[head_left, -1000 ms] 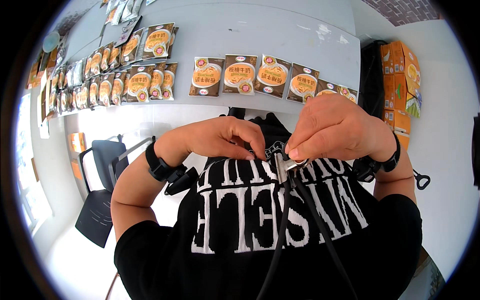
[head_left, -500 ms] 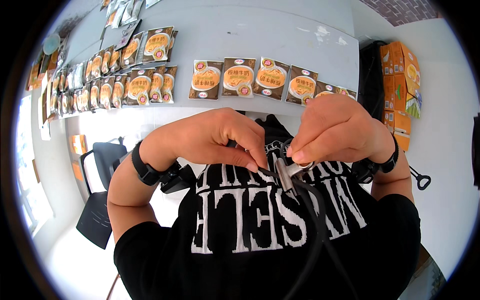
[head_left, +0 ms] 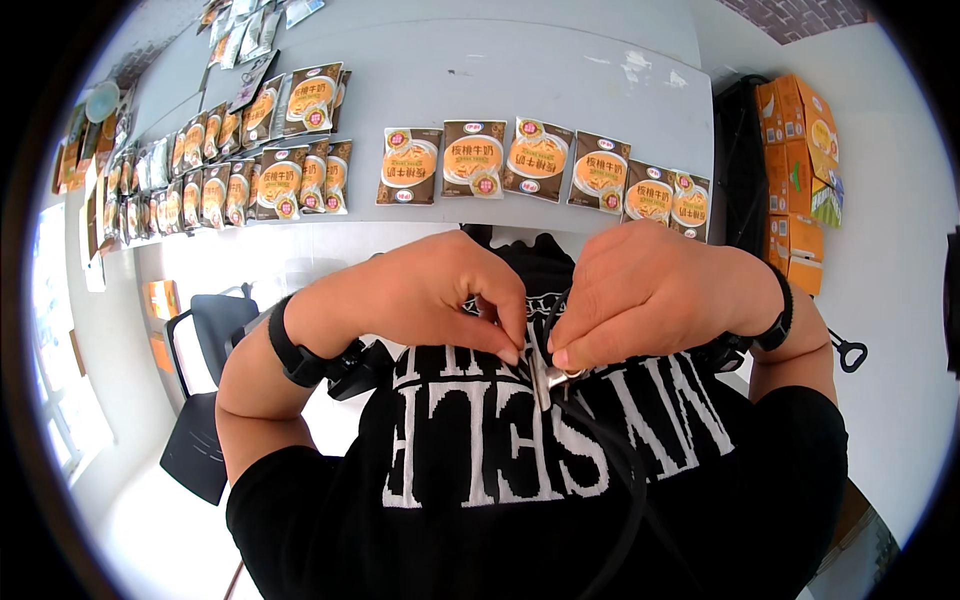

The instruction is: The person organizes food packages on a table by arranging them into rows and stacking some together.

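A silver metal clip (head_left: 541, 382) sits against the front of my black shirt (head_left: 480, 540) with white lettering. My right hand (head_left: 655, 300) pinches it from the right, thumb and fingertips at its upper end. Below the clip a black cable (head_left: 632, 490) curves down over the shirt. My left hand (head_left: 440, 292) is closed just left of the clip, thumb and index finger pressed together. Between them is something dark; whether it is shirt cloth or cable is hidden.
Brown and orange packets (head_left: 473, 160) line the near edge of the grey table (head_left: 520, 65). Several more packets (head_left: 280, 182) stand in rows at left. A black chair (head_left: 195, 440) is at lower left. Orange cartons (head_left: 795, 150) are stacked at right, beside a black bag (head_left: 738, 150).
The clip has moved left and down, closer to my left fingertips. My right hand has followed it leftward, and the hands are now nearer each other.
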Demonstrator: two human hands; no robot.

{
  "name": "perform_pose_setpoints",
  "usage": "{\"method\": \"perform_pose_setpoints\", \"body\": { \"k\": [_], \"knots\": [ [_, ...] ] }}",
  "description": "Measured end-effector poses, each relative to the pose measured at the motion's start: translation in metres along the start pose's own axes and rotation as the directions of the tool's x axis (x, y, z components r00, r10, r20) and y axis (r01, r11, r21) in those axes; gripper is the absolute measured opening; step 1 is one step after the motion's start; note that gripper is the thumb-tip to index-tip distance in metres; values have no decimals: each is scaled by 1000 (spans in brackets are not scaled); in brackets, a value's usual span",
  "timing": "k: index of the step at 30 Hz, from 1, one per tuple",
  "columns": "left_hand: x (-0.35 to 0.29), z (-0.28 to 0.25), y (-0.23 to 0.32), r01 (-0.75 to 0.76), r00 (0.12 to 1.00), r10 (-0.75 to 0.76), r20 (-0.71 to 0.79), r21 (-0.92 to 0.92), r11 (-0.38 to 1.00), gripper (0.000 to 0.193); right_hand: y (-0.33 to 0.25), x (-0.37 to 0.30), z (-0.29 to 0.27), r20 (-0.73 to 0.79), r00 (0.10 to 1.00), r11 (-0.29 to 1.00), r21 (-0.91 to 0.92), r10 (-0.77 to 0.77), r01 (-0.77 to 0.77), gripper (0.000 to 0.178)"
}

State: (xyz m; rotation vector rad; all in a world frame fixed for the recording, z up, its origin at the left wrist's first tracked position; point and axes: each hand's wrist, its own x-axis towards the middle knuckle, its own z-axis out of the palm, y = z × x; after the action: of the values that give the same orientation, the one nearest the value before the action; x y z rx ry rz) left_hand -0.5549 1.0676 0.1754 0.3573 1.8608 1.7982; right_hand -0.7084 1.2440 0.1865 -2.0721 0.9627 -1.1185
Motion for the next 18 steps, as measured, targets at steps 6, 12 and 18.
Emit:
{"method": "perform_pose_setpoints", "body": {
  "k": [6,12,18],
  "knots": [
    [-8,1,-4,34,999,-39,-15,-255,966,11,-3,7,7,92,996,999,32,-4,1,12],
    [-33,-18,10,-75,985,68,-156,-41,996,21,-4,20,13,153,988,999,42,-28,22,16],
    [-151,-66,48,-339,677,551,-488,458,822,70,-14,19,-31,183,958,973,-108,222,-204,38]
  ]
}}
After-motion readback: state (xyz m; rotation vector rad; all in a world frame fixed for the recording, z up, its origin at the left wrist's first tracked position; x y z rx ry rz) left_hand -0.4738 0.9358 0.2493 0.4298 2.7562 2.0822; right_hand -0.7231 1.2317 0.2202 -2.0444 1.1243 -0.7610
